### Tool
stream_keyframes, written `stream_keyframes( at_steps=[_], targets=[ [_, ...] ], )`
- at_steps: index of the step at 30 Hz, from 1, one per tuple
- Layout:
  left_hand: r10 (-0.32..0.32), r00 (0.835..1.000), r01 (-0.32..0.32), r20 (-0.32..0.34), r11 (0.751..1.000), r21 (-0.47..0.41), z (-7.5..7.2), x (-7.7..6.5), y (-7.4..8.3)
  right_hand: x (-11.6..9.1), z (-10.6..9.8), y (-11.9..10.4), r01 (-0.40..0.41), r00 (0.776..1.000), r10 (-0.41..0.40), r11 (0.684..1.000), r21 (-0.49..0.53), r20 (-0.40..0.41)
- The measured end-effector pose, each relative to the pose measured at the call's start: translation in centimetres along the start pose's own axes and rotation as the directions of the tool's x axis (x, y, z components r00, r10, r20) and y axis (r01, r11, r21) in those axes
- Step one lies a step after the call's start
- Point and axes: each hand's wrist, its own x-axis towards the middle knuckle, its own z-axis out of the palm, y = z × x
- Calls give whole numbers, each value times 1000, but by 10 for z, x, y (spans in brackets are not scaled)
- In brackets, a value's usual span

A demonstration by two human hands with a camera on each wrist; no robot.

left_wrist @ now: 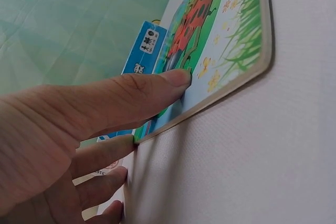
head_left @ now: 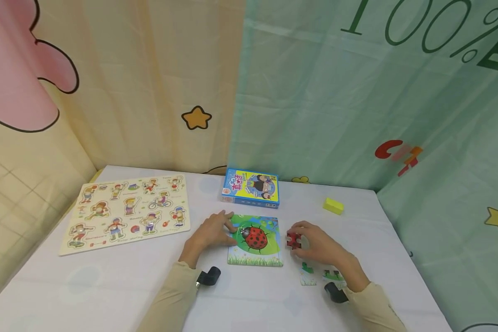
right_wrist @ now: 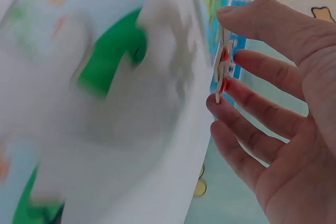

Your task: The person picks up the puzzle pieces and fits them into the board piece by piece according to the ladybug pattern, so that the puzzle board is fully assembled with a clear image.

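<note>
A square ladybug puzzle board point(head_left: 255, 261) lies flat in the middle of the table. My left hand point(head_left: 211, 230) rests at its left edge; in the left wrist view the thumb point(left_wrist: 152, 90) lies on the printed face, with a fingertip touching the board's corner. To the right of the board, my right hand point(head_left: 321, 244) pinches a red puzzle piece point(head_left: 293, 240), seen edge-on between thumb and fingers in the right wrist view. Below that hand lie loose green-and-white puzzle pieces, one point(head_left: 308, 279) nearer the board and another point(head_left: 333, 275) partly hidden by the right wrist.
Behind the board sits a blue and yellow card box point(head_left: 251, 188). A large wooden peg puzzle point(head_left: 128, 207) with sports figures covers the table's left side. At the back right is a yellow block point(head_left: 334, 206). Printed curtains point(head_left: 307, 106) stand behind the white table point(head_left: 249, 304).
</note>
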Motion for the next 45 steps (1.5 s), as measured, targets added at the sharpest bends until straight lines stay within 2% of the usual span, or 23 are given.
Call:
stream_keyframes(
  at_steps=[4,7,18,22,29,38,45],
  targets=[
    [-3,1000,3,-2,1000,3,1,1,-1,15,4,-15,86,996,-86,996,37,-3],
    [-4,1000,4,5,1000,2,2,0,-2,23,9,-25,119,993,-120,991,52,7],
    [15,1000,-14,-6,999,37,0,-2,-4,50,25,-56,156,987,-158,986,63,28],
    [2,1000,-2,0,999,35,-1,-1,-2,58,27,-59,153,987,-155,987,45,45],
    [14,1000,-14,9,999,32,2,0,-1,64,33,-59,198,978,-197,980,-6,67],
    [13,1000,-13,7,999,31,1,0,-1,66,33,-61,180,980,-180,984,2,79],
    [11,1000,-11,1,999,33,0,0,-2,68,35,-60,177,981,-174,984,-33,80]
  ],
)
